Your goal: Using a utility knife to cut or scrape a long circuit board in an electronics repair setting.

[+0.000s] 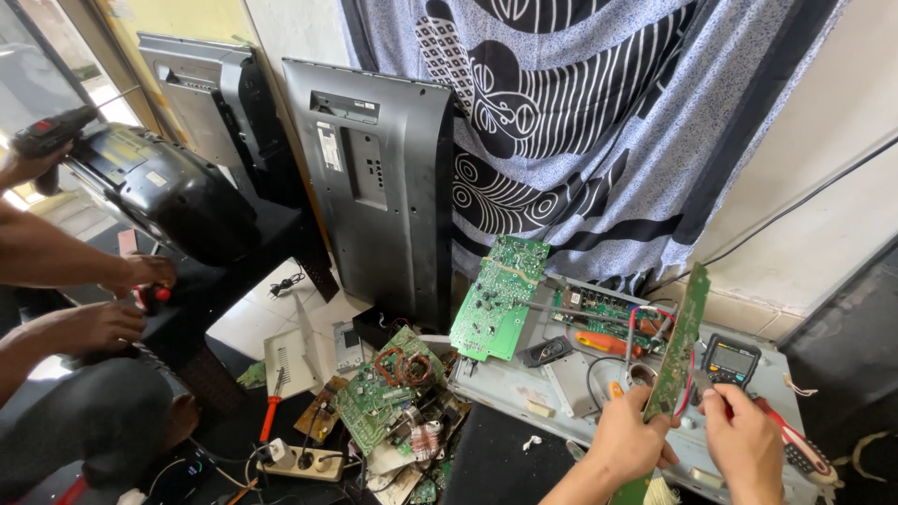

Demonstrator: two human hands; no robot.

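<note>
Left hand is closed around the lower end of a narrow green circuit board strip, holding it upright with a slight tilt; the strip's top end points far. Right hand is just right of it, fingers curled together and pinching a probe with a red lead near the strip's lower part; exact contact point can't be made out.

Both hands sit over the near edge of a grey metal TV chassis lying flat. On the chassis, just far of the right hand: a dark multimeter. Left of that: an orange-handled tool, a mounted green board, and a larger green circuit board propped at an angle on the chassis's far-left corner.

Left of the chassis, on the floor: another green board with copper coils in a pile of scrap parts, a white power strip, an orange-handled screwdriver.

Far, a black TV back panel leans upright beside a patterned blue-grey cloth hanging on the wall.

Far left: other people's hands, one holding a drill at a black CRT set.
</note>
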